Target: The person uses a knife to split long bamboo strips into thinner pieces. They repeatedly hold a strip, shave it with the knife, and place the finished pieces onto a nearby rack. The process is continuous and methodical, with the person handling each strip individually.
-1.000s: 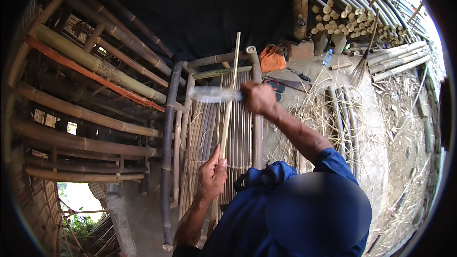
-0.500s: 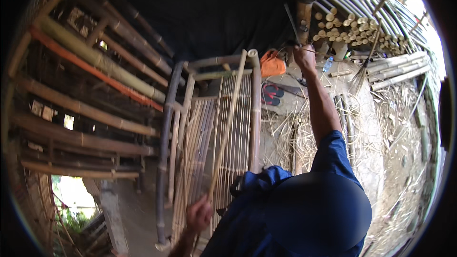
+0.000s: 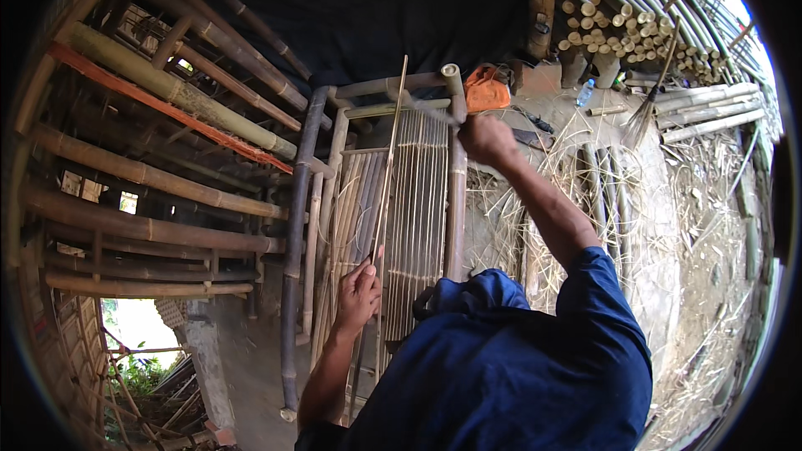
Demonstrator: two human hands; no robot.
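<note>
Two hands work one bamboo strip (image 3: 389, 159) — left hand (image 3: 359, 292) grips it, right hand (image 3: 484, 139) clenched, apparently around a blurred blade (image 3: 426, 108).

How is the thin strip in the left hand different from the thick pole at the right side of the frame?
The bamboo strip is thin, flat and pale; the bamboo pole is thick, round and jointed. The strip is loose, gripped near its lower end by the left hand; the pole is built into the frame. The strip leans slightly; the pole stands nearly straight. Both look like bamboo.
</note>
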